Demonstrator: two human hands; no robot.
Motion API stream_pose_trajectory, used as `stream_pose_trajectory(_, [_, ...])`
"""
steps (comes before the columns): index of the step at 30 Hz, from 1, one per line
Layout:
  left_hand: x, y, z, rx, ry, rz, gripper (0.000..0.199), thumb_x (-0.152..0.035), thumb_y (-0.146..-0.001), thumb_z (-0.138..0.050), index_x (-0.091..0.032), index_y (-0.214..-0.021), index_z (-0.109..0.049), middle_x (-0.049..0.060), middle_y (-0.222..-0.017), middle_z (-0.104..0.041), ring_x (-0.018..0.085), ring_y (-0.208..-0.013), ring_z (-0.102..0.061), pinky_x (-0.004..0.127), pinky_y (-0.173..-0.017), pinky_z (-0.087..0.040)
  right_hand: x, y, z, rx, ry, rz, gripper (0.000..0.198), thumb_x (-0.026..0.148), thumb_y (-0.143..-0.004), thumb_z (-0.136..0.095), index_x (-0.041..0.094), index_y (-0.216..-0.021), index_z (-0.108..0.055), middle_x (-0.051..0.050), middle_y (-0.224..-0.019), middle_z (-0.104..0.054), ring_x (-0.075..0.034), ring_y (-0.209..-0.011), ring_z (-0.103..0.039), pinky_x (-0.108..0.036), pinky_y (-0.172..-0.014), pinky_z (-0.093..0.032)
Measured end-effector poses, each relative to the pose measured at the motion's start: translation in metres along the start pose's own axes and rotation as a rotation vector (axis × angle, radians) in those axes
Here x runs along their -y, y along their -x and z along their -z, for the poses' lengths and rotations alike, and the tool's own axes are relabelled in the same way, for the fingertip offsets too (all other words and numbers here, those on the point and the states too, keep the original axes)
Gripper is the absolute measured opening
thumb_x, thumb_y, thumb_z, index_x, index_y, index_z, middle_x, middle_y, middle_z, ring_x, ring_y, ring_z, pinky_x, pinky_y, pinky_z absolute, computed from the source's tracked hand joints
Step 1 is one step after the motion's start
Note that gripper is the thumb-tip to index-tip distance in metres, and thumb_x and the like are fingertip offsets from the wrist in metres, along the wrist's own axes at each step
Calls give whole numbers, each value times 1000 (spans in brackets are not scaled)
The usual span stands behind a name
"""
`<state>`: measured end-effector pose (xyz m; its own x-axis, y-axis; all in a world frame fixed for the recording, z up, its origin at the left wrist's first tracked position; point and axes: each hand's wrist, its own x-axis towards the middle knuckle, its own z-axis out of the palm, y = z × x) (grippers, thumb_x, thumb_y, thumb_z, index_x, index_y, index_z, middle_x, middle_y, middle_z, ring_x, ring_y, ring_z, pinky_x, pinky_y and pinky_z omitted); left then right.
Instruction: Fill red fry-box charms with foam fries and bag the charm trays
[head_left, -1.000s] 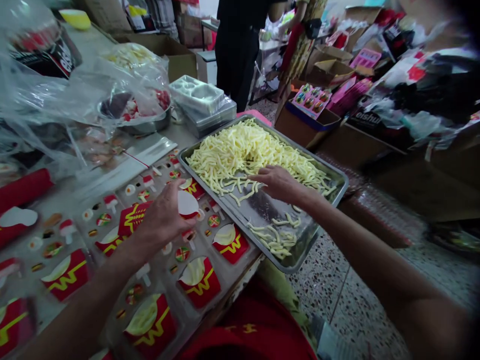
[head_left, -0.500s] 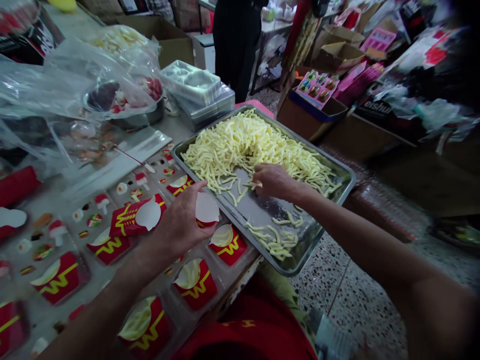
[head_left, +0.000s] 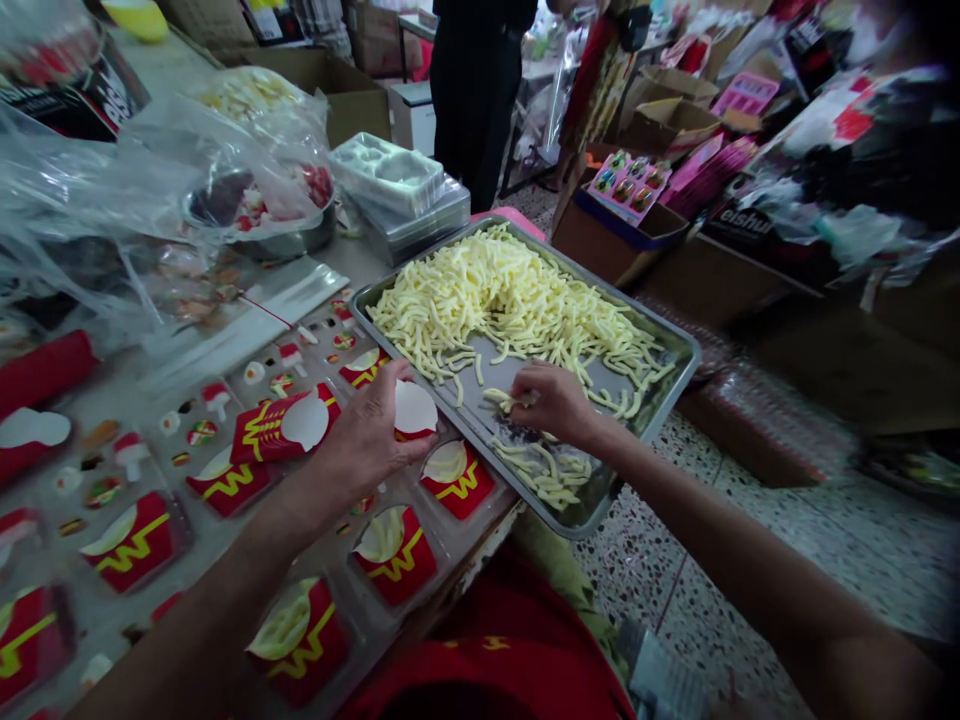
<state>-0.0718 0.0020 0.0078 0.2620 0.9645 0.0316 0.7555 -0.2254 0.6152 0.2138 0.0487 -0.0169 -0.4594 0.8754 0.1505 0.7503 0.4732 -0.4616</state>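
My left hand (head_left: 367,430) is closed around a small red and white fries box (head_left: 415,408), held upright beside the metal tray's near left rim. Over the tray (head_left: 480,390), my right hand (head_left: 551,405) pinches a few pale yellow toy fries (head_left: 523,399). A large heap of the same fries (head_left: 480,285) fills the far part of the tray, and a smaller loose group (head_left: 551,475) lies near its front corner. Flat red boxes (head_left: 285,425) are stacked left of my left hand. Filled red boxes (head_left: 457,480) sit in clear plastic trays below it.
Clear plastic moulded trays (head_left: 390,175) are stacked behind the metal tray. A metal bowl (head_left: 300,240) under clear plastic bags stands at the back left. Cardboard boxes (head_left: 615,225) stand on the floor to the right. A person in dark trousers (head_left: 480,100) stands beyond the table.
My right hand has drawn back from the heap towards the tray's front, with fries between the fingers. The left hand still holds the box in about the same place.
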Motion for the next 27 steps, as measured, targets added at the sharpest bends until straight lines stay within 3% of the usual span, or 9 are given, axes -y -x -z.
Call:
stream_pose_trajectory(3, [-15,1,-9,26,-151,-79,85,-29,-74,-79,-22,-146,-35,15,-144,-55,36,-126,-57,52,-104,-48,27,5,19,-33,-211,-78,7,16,-69,-68,19,-75,-67,3,-72,-65,-12,-67,-56,-25,-66,-38])
stream_pose_trajectory(6, [-33,2,-24,54,-232,-127,85,-22,-72,-77,-19,-145,-36,17,-139,-58,38,-124,-57,54,-103,-48,63,-2,25,105,-111,-7,6,18,-71,-70,21,-76,-69,2,-73,-67,-13,-68,-56,-26,-65,-36])
stream_pose_trajectory(10, [-35,7,-46,-7,-192,-175,80,-13,-71,-69,-21,-143,-35,16,-134,-58,35,-126,-56,53,-106,-48,94,-4,5,213,71,-12,11,15,-85,-61,18,-79,-70,-6,-84,-71,-17,-75,-59,-30,-69,-38])
stream_pose_trajectory(14, [-19,12,-55,-81,-80,-149,77,-12,-71,-67,-22,-141,-37,15,-132,-59,34,-125,-58,53,-106,-49,106,9,-13,253,-12,-16,19,8,-89,-54,15,-90,-72,-12,-97,-71,-20,-88,-62,-31,-77,-44])
stream_pose_trajectory(17, [-12,12,-49,-140,12,-119,82,-16,-68,-72,-21,-143,-38,15,-135,-59,33,-123,-60,51,-104,-51,109,12,-13,181,-244,2,25,3,-87,-54,18,-94,-74,-9,-103,-72,-19,-94,-64,-29,-82,-47])
stream_pose_trajectory(22, [-2,14,-32,-221,63,-108,83,-17,-71,-73,-23,-146,-38,12,-142,-57,30,-127,-58,47,-108,-49,111,2,-21,-95,-582,-192,16,12,-83,-69,21,-96,-68,1,-86,-71,-15,-78,-65,-27,-73,-48])
stream_pose_trajectory(24, [4,16,-29,-223,51,-118,81,-18,-73,-72,-24,-146,-38,12,-143,-57,30,-127,-58,48,-108,-49,116,-1,-30,-85,-682,-192,13,14,-86,-66,23,-95,-65,3,-86,-71,-14,-76,-64,-26,-72,-48])
stream_pose_trajectory(27, [13,20,-29,-153,51,-186,79,-18,-77,-71,-26,-148,-37,12,-140,-59,30,-125,-59,48,-107,-49,125,-2,-42,-41,-587,-135,14,12,-86,-64,25,-89,-67,2,-89,-73,-16,-82,-65,-29,-80,-47])
